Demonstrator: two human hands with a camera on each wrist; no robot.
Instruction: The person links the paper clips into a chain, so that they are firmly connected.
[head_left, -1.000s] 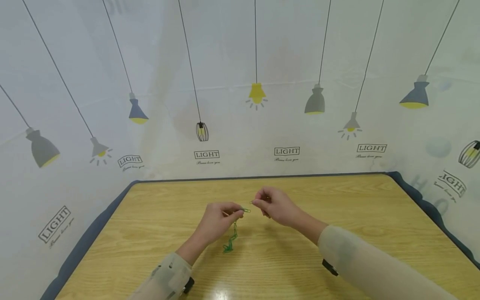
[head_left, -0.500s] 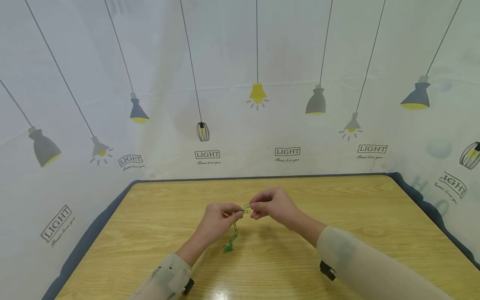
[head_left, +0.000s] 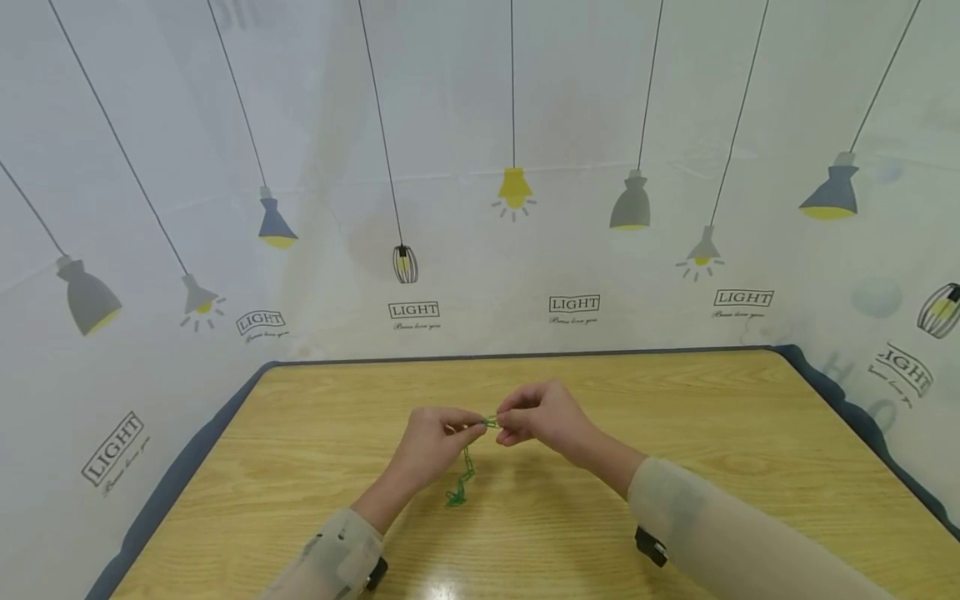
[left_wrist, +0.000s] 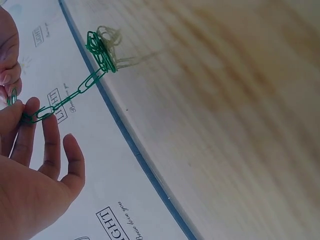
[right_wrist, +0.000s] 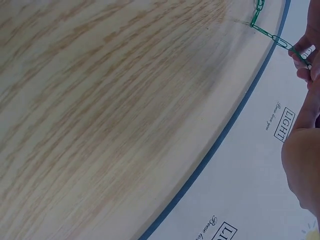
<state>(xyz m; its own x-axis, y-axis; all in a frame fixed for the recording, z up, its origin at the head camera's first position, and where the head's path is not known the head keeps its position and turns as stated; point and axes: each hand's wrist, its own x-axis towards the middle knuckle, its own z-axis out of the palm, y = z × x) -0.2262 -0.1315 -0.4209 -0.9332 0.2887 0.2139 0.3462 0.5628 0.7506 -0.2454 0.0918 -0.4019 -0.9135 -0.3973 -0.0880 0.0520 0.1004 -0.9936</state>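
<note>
My left hand [head_left: 437,440] pinches the end of a chain of green paper clips [head_left: 468,465] between thumb and forefinger. From there the chain hangs to the table, where its lower part lies in a small heap [left_wrist: 102,52], seen in the left wrist view. My right hand [head_left: 546,419] faces it from the right and pinches a single paper clip [head_left: 492,418] by its end. That clip overlaps the tip of the clip in my left hand, between the two sets of fingertips. Whether the two are linked I cannot tell.
A wood-grain table [head_left: 315,467] with a dark blue edge lies under both hands. Behind it and at both sides stands a pale cloth backdrop [head_left: 480,100] printed with hanging lamps. Each sleeve has a black strap buckle [head_left: 651,546] near the cuff.
My right hand has moved left to my left hand, bringing its paper clip against the clip at the chain's end. My left hand and the heap have stayed nearly still.
</note>
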